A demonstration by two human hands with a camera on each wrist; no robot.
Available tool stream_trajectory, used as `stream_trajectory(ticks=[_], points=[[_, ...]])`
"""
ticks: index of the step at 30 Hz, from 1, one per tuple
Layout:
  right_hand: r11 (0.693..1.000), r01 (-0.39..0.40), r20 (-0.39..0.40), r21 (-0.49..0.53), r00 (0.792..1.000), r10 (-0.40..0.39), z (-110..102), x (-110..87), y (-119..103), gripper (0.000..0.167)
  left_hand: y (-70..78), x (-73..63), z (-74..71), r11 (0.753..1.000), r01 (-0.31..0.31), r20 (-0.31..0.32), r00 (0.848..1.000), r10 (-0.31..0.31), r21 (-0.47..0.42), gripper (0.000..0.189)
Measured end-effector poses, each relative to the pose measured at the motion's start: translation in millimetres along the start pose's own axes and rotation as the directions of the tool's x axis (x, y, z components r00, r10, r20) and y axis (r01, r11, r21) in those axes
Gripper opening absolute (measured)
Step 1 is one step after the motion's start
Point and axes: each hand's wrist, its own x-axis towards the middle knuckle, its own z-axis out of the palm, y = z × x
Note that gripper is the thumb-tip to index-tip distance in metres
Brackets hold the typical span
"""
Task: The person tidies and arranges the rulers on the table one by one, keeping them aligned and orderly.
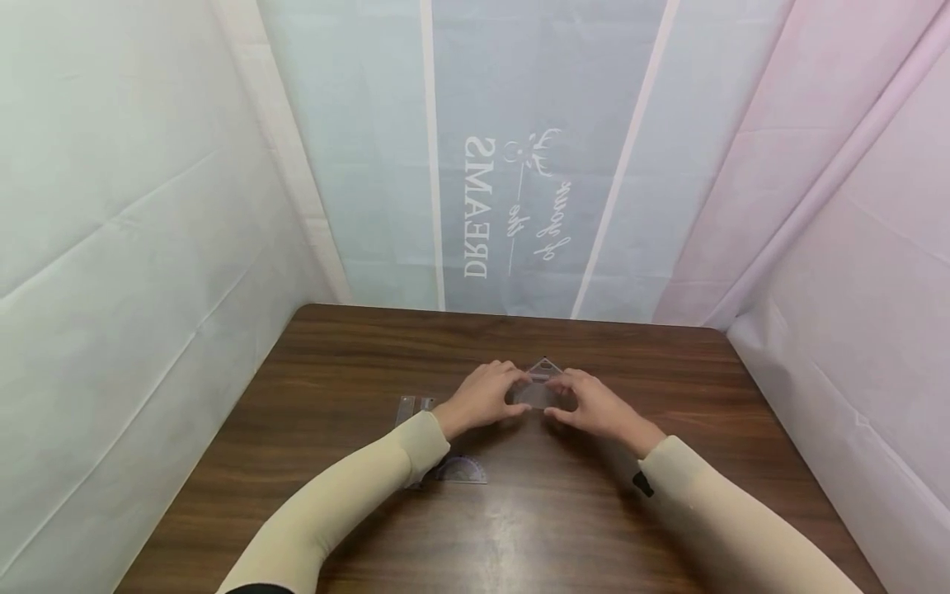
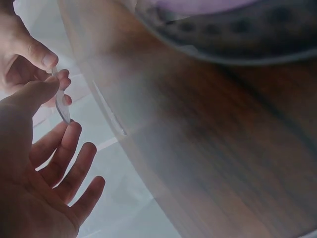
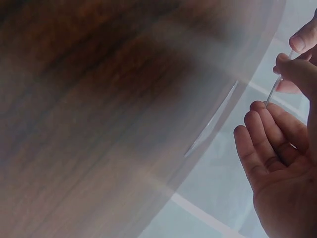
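Between both hands is a thin, clear plastic piece (image 1: pixel 536 398), seen nearly edge-on in the wrist views; its exact kind I cannot tell. My left hand (image 1: pixel 486 396) pinches it from the left with thumb and index finger, the other fingers spread apart. From the right, my right hand (image 1: pixel 594 404) pinches the same piece with thumb and index fingertip, its remaining fingers extended side by side. Just beyond them, a clear triangular set square (image 1: pixel 545 364) lies flat on the table, and both wrist views show it as a thin sliver.
On the brown wooden table (image 1: pixel 356 355), a clear protractor (image 1: pixel 462 471) lies beside my left sleeve. Clear ruler-like strips (image 1: pixel 405 407) lie partly hidden behind the left forearm. Fabric curtains (image 1: pixel 386 165) stand around the table's back and sides. A blurred, dark curved edge (image 2: pixel 237 47) crosses the left wrist view's top.
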Motion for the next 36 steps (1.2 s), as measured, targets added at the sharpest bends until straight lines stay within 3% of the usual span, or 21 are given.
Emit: stream_trajectory(ticks=[20, 36], points=[[0.997, 0.073, 0.017, -0.004, 0.997, -0.073, 10.2, -14.9, -22.4, 0.042, 0.9, -33.9, -6.2, 0.997, -0.05, 0.047, 0.998, 0.052, -0.06, 0.051], [0.989, 0.148, 0.027, 0.02, 0.989, -0.148, 25.4, -29.2, -30.5, 0.04, 4.8, -58.7, 3.2, 0.994, -0.082, 0.065, 0.994, 0.086, -0.069, 0.052]])
